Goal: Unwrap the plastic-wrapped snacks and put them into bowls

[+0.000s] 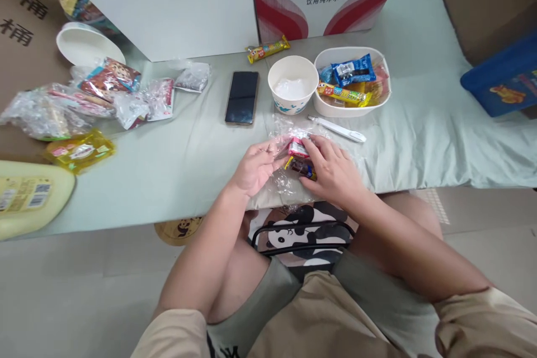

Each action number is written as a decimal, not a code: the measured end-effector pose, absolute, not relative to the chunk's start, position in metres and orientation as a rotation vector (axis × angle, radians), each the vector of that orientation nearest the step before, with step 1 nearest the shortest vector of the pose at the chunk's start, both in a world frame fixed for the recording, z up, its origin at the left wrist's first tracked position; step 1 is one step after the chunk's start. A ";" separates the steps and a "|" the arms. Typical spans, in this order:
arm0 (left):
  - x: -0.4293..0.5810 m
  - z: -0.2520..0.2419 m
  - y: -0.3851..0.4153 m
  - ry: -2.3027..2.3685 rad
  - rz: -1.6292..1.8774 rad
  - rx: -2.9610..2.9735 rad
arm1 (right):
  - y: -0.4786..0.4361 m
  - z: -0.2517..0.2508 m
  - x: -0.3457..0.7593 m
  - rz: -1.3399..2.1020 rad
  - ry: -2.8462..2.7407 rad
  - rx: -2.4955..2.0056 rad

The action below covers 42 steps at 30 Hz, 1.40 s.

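Note:
Just in front of me, near the table's front edge, both hands meet over crinkled clear plastic wrap point(286, 185). My left hand point(259, 165) pinches the wrap between thumb and fingers. My right hand point(335, 170) is closed over a small red-and-white packet point(297, 148), with its fingertips on the packet's right side. Below that packet, a dark snack packet with yellow edges point(302, 168) lies by my right thumb. A white pen-like cutter point(340, 130) rests beyond my right hand. Past the wrap stands a paper cup point(292, 105) with clear plastic inside.
A white tub point(352, 110) of wrapped snacks stands right of the cup. A phone point(242, 98) lies left of it, and a yellow snack stick point(268, 49) behind. Several snack bags point(111, 81) and a yellow bottle point(31, 198) are at left. Boxes point(201, 5) stand at the back.

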<state>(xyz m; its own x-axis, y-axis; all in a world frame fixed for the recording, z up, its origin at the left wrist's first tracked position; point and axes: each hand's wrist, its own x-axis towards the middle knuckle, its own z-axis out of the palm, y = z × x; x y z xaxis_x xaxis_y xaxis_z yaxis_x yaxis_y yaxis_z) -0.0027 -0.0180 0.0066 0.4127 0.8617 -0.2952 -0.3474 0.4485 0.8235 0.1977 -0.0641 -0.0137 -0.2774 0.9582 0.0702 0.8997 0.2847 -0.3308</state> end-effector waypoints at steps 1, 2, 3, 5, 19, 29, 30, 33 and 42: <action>-0.003 0.009 -0.018 0.763 0.864 0.671 | -0.062 -0.016 0.200 0.365 -2.261 -1.695; -0.004 0.011 -0.017 0.733 0.869 0.614 | -0.059 -0.018 0.202 0.414 -2.219 -1.667; -0.005 0.012 -0.015 0.715 0.877 0.569 | -0.056 -0.019 0.205 0.483 -2.178 -1.620; -0.008 0.014 -0.012 0.714 0.890 0.492 | -0.049 -0.018 0.212 0.656 -2.101 -1.510; -0.014 0.006 0.003 1.074 0.974 0.301 | -0.040 -0.009 0.210 0.576 -1.794 -1.685; -0.015 0.017 -0.012 0.869 0.915 0.359 | -0.052 -0.016 0.198 0.395 -2.139 -1.632; -0.016 0.019 -0.012 0.865 0.918 0.373 | -0.052 -0.016 0.199 0.386 -2.148 -1.646; -0.024 0.021 -0.010 0.935 0.970 0.401 | -0.051 -0.016 0.206 0.439 -2.127 -1.701; -0.033 0.016 0.005 1.143 1.190 0.114 | -0.043 -0.021 0.232 0.694 -1.554 -1.593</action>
<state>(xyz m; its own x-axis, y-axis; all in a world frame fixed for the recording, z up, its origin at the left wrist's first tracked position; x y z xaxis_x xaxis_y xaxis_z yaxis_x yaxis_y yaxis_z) -0.0335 0.0051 0.0163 -0.0783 0.7688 -0.6347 -0.6654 0.4338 0.6075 0.2324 -0.0433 -0.0212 0.0994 0.9853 0.1390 0.5541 0.0612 -0.8302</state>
